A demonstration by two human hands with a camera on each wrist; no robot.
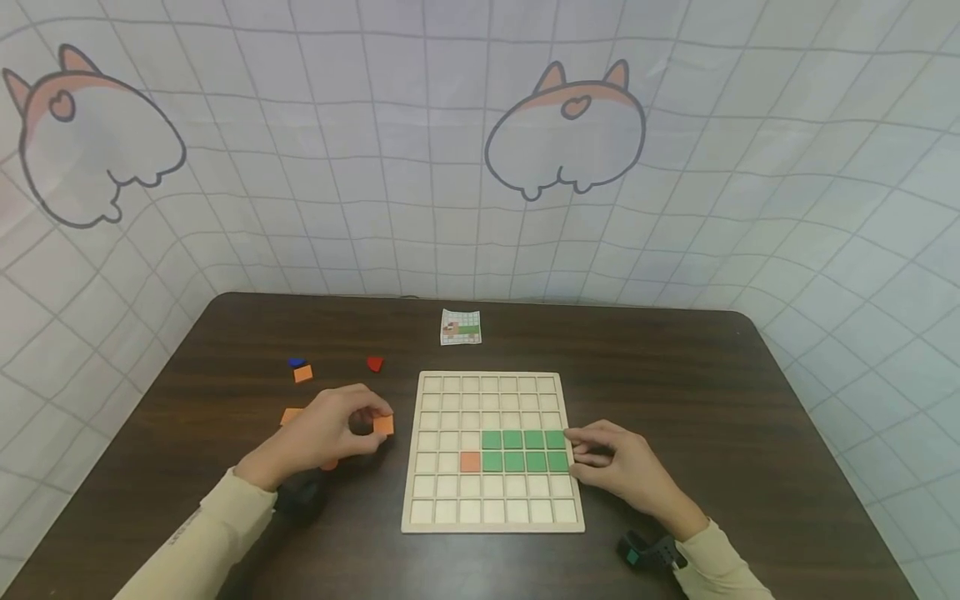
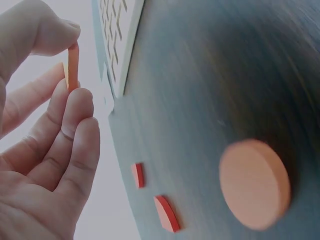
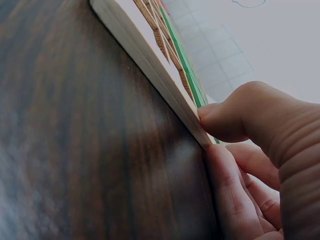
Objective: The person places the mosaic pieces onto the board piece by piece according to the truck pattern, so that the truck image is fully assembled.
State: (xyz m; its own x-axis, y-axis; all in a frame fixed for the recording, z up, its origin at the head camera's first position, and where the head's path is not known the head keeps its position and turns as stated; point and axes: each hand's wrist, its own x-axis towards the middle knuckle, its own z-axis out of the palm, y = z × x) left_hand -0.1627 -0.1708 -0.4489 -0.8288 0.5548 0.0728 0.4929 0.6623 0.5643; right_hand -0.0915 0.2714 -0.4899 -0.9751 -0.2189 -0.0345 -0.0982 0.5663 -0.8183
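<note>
Between thumb and fingertips, my left hand pinches a thin orange square tile, left of the wooden grid board. In the left wrist view the tile is seen edge-on. Green square tiles fill two rows of cells at the board's right side, and one orange tile sits beside the lower row. My right hand holds the board's right edge with thumb and fingers; the right wrist view shows the thumb against the board's rim.
A small printed pattern card lies behind the board. Loose pieces lie on the left: a red piece, a blue piece, an orange square, another orange piece and a round orange disc. A patterned curtain hangs behind the table.
</note>
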